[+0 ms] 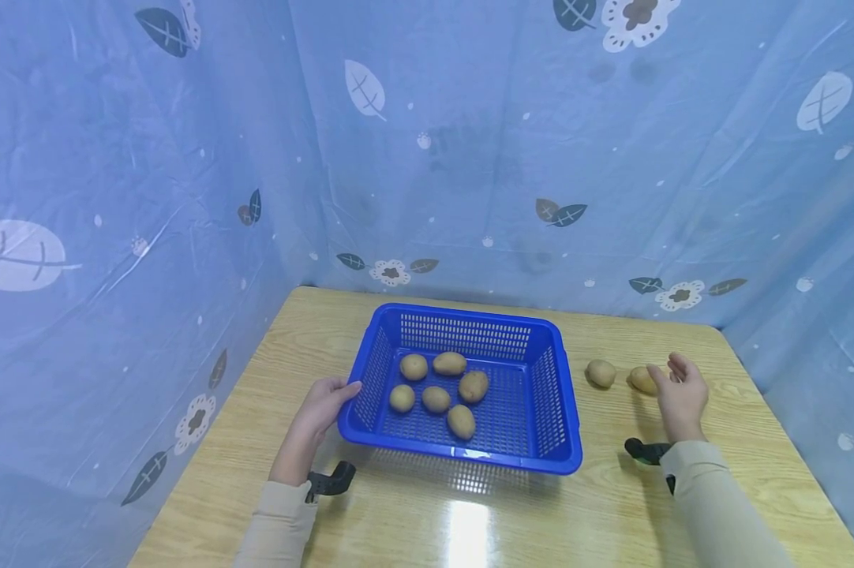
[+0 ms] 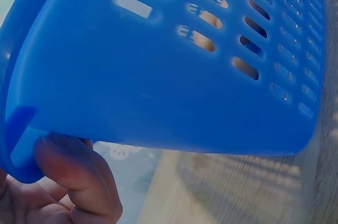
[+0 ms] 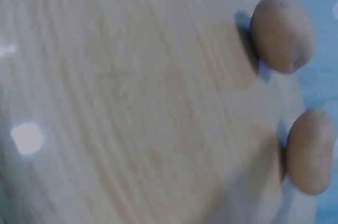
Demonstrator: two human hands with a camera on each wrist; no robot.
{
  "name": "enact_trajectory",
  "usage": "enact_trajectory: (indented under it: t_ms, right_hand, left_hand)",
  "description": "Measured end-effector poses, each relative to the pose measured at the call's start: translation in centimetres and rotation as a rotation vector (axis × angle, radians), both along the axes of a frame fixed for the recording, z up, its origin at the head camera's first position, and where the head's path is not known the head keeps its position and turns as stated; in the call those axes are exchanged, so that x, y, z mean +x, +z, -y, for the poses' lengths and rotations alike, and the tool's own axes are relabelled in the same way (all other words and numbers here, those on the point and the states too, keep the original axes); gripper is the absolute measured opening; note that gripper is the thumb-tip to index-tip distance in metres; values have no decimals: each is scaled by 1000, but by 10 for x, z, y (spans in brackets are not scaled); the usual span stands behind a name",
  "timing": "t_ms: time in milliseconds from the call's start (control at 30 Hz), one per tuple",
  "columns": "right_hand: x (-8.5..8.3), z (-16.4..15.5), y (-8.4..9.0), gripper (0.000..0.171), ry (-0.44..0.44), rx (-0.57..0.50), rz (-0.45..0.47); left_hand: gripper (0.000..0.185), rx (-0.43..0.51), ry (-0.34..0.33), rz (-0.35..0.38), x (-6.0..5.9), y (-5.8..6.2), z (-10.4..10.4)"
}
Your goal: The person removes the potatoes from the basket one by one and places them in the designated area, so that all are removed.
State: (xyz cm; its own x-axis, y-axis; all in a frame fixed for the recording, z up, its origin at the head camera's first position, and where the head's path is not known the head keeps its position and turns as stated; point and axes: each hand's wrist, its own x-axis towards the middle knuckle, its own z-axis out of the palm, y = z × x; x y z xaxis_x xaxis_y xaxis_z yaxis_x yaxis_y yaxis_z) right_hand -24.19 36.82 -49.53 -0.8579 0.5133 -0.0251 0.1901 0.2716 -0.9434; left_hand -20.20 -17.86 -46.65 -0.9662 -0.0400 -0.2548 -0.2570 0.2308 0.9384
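Observation:
A blue plastic basket (image 1: 462, 454) with slotted walls holds several potatoes (image 1: 450, 364) in its left and middle part. At its left side my left hand (image 1: 322, 406) grips the rim, thumb on top; the left wrist view shows curled fingers (image 2: 79, 176) under the rim's edge. To the right of the basket, two potatoes lie on the table: a rounder potato (image 1: 601, 373) and a longer potato (image 1: 642, 380). My right hand (image 1: 685, 394) is over the longer one, its thumb overlapping it in the head view. The right wrist view shows both the rounder potato (image 3: 282, 35) and longer potato (image 3: 310, 152), without any fingers.
The basket and loose potatoes are on a light wooden table (image 1: 597, 521). A blue curtain (image 1: 484, 158) with leaf and flower prints hangs behind and along both sides. Each wrist wears a black camera mount (image 1: 333, 479).

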Motion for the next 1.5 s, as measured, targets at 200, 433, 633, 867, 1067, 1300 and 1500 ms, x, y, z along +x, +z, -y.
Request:
enact_trajectory:
  t_ms: [200, 433, 633, 867, 1067, 1300, 1500]
  right_hand:
    - [-3, 10, 12, 64, 82, 41, -83]
    - [-8, 31, 32, 63, 181, 82, -181]
    - [-9, 50, 48, 63, 248, 113, -248]
    - [-5, 71, 68, 59, 334, 103, -348]
    - [-2, 88, 82, 59, 422, 61, -439]
    - [2, 106, 92, 58, 487, -5, -478]
    - [2, 122, 92, 56, 542, -34, -490]
  left_hand:
    - [34, 5, -2, 5, -1, 1, 1]
    - [33, -1, -2, -6, -1, -1, 2]
    - [33, -9, -6, -13, -1, -3, 2]
    - [33, -11, -5, -6, -1, -1, 2]
    - [34, -7, -9, -18, 0, -1, 2]
    - [35, -8, -9, -27, 0, -1, 1]
    - [35, -18, -9, -21, 0, -3, 2]
